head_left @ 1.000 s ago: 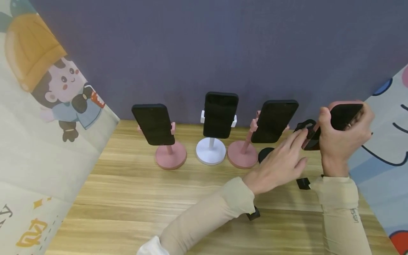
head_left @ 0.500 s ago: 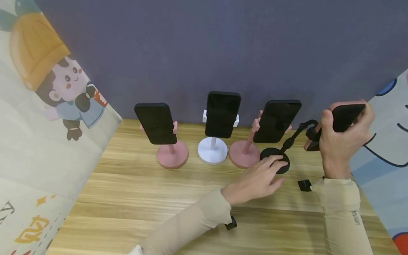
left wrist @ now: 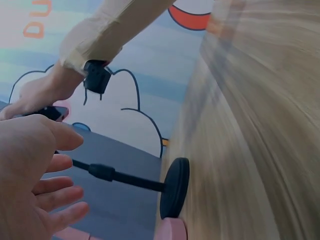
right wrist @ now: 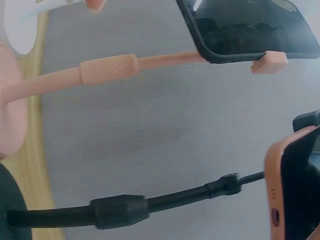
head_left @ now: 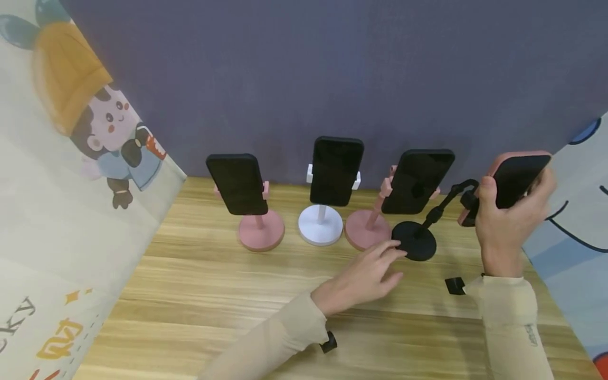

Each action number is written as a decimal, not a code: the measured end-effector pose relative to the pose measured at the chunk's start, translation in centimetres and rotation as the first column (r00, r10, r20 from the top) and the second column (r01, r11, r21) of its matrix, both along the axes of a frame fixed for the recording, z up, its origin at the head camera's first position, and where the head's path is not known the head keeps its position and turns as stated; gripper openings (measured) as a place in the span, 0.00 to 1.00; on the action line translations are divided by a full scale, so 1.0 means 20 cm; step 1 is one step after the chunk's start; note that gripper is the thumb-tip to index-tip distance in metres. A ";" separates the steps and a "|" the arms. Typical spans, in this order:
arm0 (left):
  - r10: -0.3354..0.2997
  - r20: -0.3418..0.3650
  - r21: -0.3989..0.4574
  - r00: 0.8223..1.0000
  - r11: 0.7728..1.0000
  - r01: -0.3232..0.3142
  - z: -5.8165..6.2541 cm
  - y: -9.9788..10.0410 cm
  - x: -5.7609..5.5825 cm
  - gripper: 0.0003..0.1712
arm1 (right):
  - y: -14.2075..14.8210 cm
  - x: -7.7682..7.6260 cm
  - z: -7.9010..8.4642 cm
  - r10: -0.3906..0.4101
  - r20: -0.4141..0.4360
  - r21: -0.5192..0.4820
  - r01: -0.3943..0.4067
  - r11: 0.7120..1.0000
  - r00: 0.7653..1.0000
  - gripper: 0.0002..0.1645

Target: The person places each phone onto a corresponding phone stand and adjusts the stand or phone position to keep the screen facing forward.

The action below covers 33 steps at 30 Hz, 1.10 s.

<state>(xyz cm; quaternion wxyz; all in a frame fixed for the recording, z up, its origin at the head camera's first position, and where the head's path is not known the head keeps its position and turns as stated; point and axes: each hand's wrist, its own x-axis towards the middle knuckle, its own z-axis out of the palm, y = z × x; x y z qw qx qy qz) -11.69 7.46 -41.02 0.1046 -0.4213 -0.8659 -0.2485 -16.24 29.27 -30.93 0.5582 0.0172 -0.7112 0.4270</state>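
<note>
My right hand [head_left: 513, 227] grips a pink-edged phone [head_left: 519, 179], thumb along its left side and fingers behind its right edge. The phone's lower left side meets the black clamp [head_left: 469, 199] of a black phone stand [head_left: 414, 241], whose arm slants up to the right. In the right wrist view the same phone [right wrist: 300, 185] shows its pink bottom edge, beside the stand's jointed black arm [right wrist: 120, 211]. My left hand [head_left: 363, 279] holds nothing; its fingers are relaxed, with the fingertips at the left rim of the black base. The left wrist view shows this hand [left wrist: 35, 180] with fingers spread.
To the left, black phones sit upright in a pink stand [head_left: 261, 230], a white stand [head_left: 320, 225] and another pink stand [head_left: 368, 229], the last close beside the black base. A grey-blue panel [head_left: 285, 79] rises behind the wooden table [head_left: 204, 295]. Printed cloths flank both sides.
My left hand has drawn back from the clamp beside the phone, passing over the black base to its left rim. The right hand keeps its hold on the phone, almost unmoved.
</note>
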 end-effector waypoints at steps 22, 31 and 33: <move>0.165 0.072 0.074 0.984 0.983 -0.170 -0.15 -0.35 0.08 0.26 | 0.07 0.05 -0.30 -0.032 0.083 -0.009 0.032 0.999 0.996 0.51; 0.241 0.110 0.105 0.964 0.962 -0.252 -0.20 -0.48 0.12 0.24 | 0.08 0.09 -0.41 0.010 0.186 -0.026 -0.006 1.000 0.982 0.51; 0.257 0.113 0.119 0.960 0.956 -0.270 -0.20 -0.51 0.12 0.24 | 0.08 0.10 -0.44 0.015 0.198 -0.024 -0.010 1.000 0.980 0.51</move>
